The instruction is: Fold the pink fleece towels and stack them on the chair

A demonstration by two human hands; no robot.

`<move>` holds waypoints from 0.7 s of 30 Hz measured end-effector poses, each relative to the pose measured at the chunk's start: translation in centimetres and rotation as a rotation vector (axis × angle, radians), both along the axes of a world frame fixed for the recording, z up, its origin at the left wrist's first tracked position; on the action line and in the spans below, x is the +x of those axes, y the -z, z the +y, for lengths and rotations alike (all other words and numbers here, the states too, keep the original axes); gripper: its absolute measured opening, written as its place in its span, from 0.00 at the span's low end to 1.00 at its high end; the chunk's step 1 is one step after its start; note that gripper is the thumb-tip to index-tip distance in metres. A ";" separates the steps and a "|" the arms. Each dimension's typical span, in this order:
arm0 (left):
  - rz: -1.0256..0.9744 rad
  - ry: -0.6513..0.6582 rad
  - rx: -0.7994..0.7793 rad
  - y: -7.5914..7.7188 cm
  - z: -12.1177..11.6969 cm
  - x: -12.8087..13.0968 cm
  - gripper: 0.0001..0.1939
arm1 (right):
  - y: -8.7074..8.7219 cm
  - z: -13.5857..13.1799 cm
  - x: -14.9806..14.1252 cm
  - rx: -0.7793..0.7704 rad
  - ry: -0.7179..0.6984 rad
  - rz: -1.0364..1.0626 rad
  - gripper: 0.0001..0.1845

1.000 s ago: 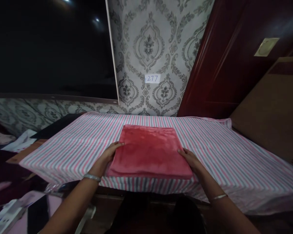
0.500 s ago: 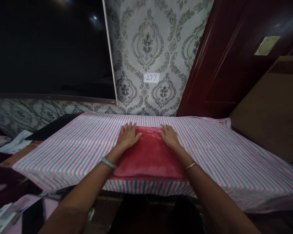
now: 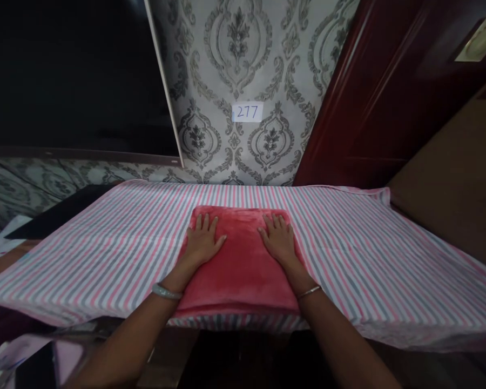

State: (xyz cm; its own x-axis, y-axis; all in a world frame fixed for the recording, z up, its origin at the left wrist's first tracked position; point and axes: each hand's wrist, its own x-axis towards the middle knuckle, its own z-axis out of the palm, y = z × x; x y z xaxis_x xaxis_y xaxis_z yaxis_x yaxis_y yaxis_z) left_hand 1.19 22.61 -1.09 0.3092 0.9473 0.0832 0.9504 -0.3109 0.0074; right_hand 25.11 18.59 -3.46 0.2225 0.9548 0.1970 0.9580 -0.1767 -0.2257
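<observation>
A folded red plush cloth (image 3: 241, 265), perhaps a blanket, lies flat on the striped tablecloth (image 3: 117, 254) near the table's front edge. On its far left part rests my left hand (image 3: 203, 239), palm down with fingers spread. My right hand (image 3: 279, 237) lies the same way on the far right part, fingers apart. Neither hand grasps the cloth. Its far edge shows just beyond my fingertips, and the near edge shows between my forearms.
Behind the table stands a patterned wall with a paper label (image 3: 247, 112) reading 277. A large dark screen (image 3: 76, 81) hangs at the left. A brown panel (image 3: 457, 183) borders the table's right end. A phone (image 3: 36, 367) lies low at the left.
Both hands have slid back from the red cloth's far edge toward me and now lie flatter on it. The camera view has tilted and shifted a little.
</observation>
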 end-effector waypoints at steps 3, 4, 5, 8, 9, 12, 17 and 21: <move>-0.017 0.001 0.005 -0.1 -0.1 -0.1 0.38 | -0.2 -0.1 -0.1 0.010 0.000 0.022 0.31; -0.025 0.002 0.006 -0.1 -0.2 -0.1 0.38 | -0.2 -0.1 -0.1 0.015 -0.004 0.033 0.30; -0.034 0.003 0.008 -0.2 -0.3 -0.1 0.38 | -0.3 -0.1 0.0 0.018 -0.009 0.046 0.30; -0.074 0.011 0.017 -0.5 -0.4 -0.3 0.38 | -0.7 -0.3 0.8 0.032 -0.028 0.121 0.31; -0.095 0.015 0.017 -0.5 -0.2 -0.4 0.37 | -0.7 -0.5 1.4 0.042 -0.022 0.163 0.33; -0.203 0.035 -0.010 -0.8 0.6 -1.1 0.37 | -0.2 -2.2 3.7 0.081 0.034 0.358 0.38; -0.668 0.105 0.209 -2.3 -1.0 -3.8 0.29 | 2.0 -7.9 7.4 0.078 0.100 0.834 0.43; -1.129 0.101 0.214 -2.2 -9.3 -5.3 0.14 | 2.6 -12.2 7.3 0.039 0.097 1.191 0.46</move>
State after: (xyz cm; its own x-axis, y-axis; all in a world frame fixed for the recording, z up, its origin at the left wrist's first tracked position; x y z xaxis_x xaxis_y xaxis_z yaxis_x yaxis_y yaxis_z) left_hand -4.13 13.35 1.10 0.0294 0.8557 0.5166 0.4065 -0.4824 0.7759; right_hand 32.39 6.37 -6.05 0.3560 0.9218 -0.1537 0.1263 -0.2105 -0.9694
